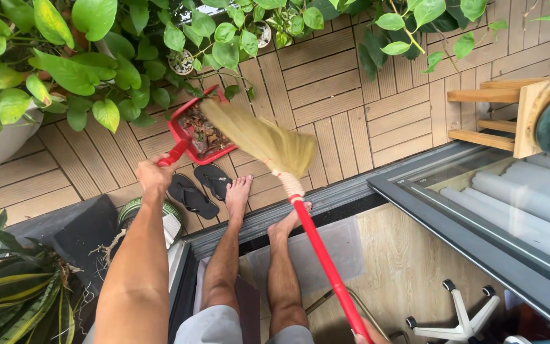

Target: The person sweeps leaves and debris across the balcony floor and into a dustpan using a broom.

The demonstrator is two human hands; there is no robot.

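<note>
Red plastic fills my left hand (154, 173): my fingers are curled tight round the handle of the dustpan (193, 130), which I hold tilted on the wooden deck tiles (345, 95), its open mouth facing the bristles so the dry leaves (204, 135) heaped inside stay put. Straw bristles of the broom (265, 141) rest right at the pan's lip, touching the leaf pile. Its red shaft runs back down to my right hand (369, 332), which sits at the frame's bottom edge; too little of it shows for me to tell how its fingers lie. My bare feet straddle the door sill, just beside a pair of black sandals (197, 189). Leafy potted plants (84, 70) crowd close behind the pan.
</note>
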